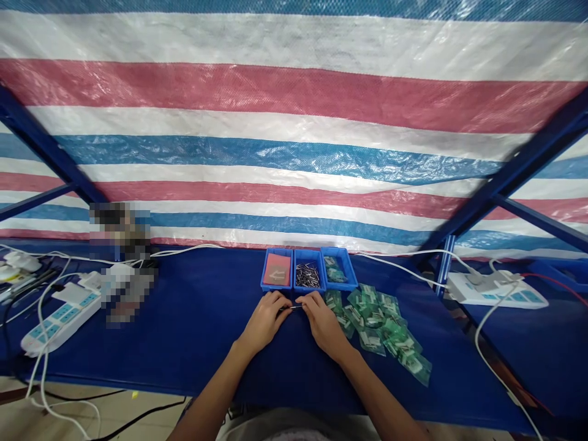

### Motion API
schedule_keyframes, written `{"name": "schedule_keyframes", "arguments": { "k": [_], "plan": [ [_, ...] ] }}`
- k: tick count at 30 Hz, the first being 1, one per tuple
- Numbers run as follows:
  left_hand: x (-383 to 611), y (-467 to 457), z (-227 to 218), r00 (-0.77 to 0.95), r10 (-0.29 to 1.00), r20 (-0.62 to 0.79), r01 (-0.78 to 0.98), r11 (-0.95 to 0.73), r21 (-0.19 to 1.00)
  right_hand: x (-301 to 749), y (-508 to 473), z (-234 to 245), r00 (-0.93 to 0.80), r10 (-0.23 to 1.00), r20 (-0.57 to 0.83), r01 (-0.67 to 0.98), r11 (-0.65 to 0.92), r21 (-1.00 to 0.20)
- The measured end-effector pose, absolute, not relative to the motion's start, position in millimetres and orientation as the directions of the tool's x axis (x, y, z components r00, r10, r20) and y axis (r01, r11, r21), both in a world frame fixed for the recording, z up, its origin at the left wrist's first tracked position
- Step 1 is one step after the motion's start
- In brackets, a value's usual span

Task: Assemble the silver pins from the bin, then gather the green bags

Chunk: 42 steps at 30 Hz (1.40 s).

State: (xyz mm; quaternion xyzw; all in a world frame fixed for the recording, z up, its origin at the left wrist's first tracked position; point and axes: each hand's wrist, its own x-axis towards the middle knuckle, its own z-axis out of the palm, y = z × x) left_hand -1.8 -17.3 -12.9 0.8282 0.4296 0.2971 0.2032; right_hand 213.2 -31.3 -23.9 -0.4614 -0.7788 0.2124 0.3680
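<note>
My left hand [265,320] and my right hand [323,321] meet in front of three small blue bins, fingers pinched. Between their fingertips runs a thin, dark metal rod [296,307], gripped at both ends; its exact kind is too small to tell. Just beyond, the middle bin [324,283] contains many similar slim metal pieces [307,275]. A pink sheet [277,262] with a few pale slender parts on it fills the left bin [263,277]. Small green-tinted packets [334,269] lie in the right bin [350,269].
Many green plastic packets [386,324] are heaped right of my right hand. White power strips with cables stand at the left [59,321] and right [498,291]. Blue frame posts [505,174] rise before a striped tarp [294,147]. A pixelated patch covers part of the left side.
</note>
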Motion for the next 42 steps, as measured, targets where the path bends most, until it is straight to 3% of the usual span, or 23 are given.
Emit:
{"name": "schedule_keyframes", "arguments": {
  "k": [14,24,32,42],
  "plan": [
    [-1.3,-16.8,-13.2,0.444,0.837,0.319,0.59,-0.542,0.598,211.0,-32.5,-29.4,-0.352,0.852,0.387,0.685,0.516,-0.514],
    [-1.6,-16.8,-13.0,0.442,0.84,0.314,0.573,-0.534,0.622,212.8,-30.5,-18.3,-0.194,0.903,0.384,0.551,0.424,-0.719],
    [-1.4,-17.1,-12.1,0.442,0.841,0.312,0.564,-0.531,0.633,218.0,-29.1,-14.5,-0.121,0.903,0.412,0.468,0.418,-0.778],
    [-2.2,-16.8,-14.0,0.449,0.838,0.312,0.569,-0.537,0.623,219.9,-29.4,-18.2,-0.032,0.941,0.338,0.33,0.329,-0.885]
  ]
}}
